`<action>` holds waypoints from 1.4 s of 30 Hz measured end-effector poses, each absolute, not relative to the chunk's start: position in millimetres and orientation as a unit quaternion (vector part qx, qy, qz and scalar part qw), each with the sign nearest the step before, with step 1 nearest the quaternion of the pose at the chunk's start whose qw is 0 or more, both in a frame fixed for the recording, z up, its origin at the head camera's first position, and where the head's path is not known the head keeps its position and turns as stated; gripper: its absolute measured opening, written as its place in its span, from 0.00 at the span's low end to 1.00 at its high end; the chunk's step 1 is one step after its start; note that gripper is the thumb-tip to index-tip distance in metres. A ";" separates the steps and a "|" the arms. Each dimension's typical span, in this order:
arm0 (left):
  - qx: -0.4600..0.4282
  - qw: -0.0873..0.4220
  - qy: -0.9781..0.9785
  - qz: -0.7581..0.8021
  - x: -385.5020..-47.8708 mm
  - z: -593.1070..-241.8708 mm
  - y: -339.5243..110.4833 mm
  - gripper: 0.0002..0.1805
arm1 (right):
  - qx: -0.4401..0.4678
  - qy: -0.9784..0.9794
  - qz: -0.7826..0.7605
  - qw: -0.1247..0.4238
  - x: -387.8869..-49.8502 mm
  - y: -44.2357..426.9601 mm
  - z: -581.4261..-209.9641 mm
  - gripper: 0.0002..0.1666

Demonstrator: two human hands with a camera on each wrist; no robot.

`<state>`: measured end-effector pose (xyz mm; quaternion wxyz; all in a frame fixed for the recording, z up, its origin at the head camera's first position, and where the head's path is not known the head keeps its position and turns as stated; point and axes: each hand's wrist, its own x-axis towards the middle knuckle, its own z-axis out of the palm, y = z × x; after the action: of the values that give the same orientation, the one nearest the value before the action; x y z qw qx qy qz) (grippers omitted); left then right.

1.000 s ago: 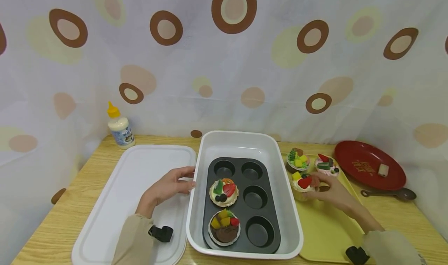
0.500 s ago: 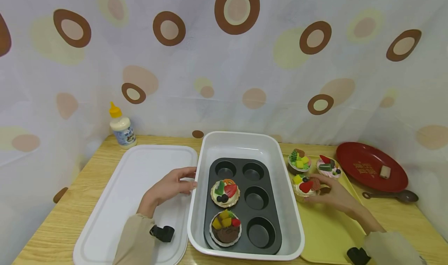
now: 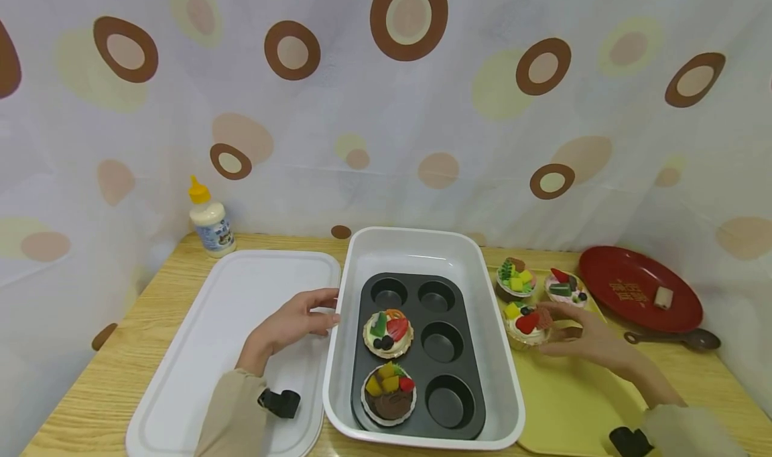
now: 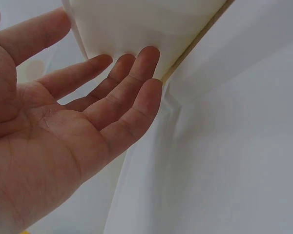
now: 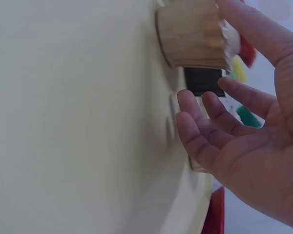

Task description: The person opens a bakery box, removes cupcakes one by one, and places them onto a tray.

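Observation:
My left hand (image 3: 297,323) rests its fingertips against the left outer wall of a white tub (image 3: 336,376), fingers loosely bent. Inside the tub lies a dark muffin tin (image 3: 416,286). A strawberry-topped tart (image 3: 388,334) and a chocolate cupcake with yellow cubes (image 3: 389,395) fill two of its left cups. On the yellow tray (image 3: 567,403) stands a cupcake with strawberry and yellow fruit (image 3: 525,324). My right hand (image 3: 588,336) is beside it, fingers spread; in the right wrist view the thumb lies close to its rim, contact unclear. Behind are a green-and-yellow-topped cupcake (image 3: 515,279) and a pink-creamed cupcake (image 3: 565,288).
A white lid or board (image 3: 199,356) lies left of the tub. A bottle with a yellow cap (image 3: 212,226) stands at the back left. To the right are a red plate (image 3: 639,286) with a small pale block (image 3: 663,297) and a dark spoon (image 3: 693,338).
My right hand has loosened from the strawberry cupcake and drawn slightly right, its fingers spreading. The cupcake stays on the yellow tray. My left hand keeps its place on the tub.

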<state>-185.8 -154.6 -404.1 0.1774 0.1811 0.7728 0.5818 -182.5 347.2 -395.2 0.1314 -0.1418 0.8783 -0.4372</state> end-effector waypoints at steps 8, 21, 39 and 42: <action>0.183 0.175 0.773 0.582 -186.7 -403.0 -153.4 0.32 | -0.141 0.880 -0.443 0.097 -176.2 359.3 -369.6 0.33; 0.178 0.174 0.773 0.583 -185.8 -402.3 -155.3 0.33 | -0.157 0.851 -0.499 0.045 -184.6 303.1 -344.8 0.27; 0.185 0.175 0.771 0.584 -186.3 -404.3 -154.7 0.32 | -0.230 0.798 -0.549 0.090 -201.4 209.2 -341.2 0.26; 0.187 0.175 0.770 0.584 -186.6 -404.9 -154.5 0.32 | -0.236 0.788 -0.558 0.106 -204.6 194.6 -341.5 0.25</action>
<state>-186.6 -154.5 -404.9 0.1746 0.1875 0.7701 0.5843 -204.6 194.6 -341.5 0.1056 -0.2363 0.7883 -0.5582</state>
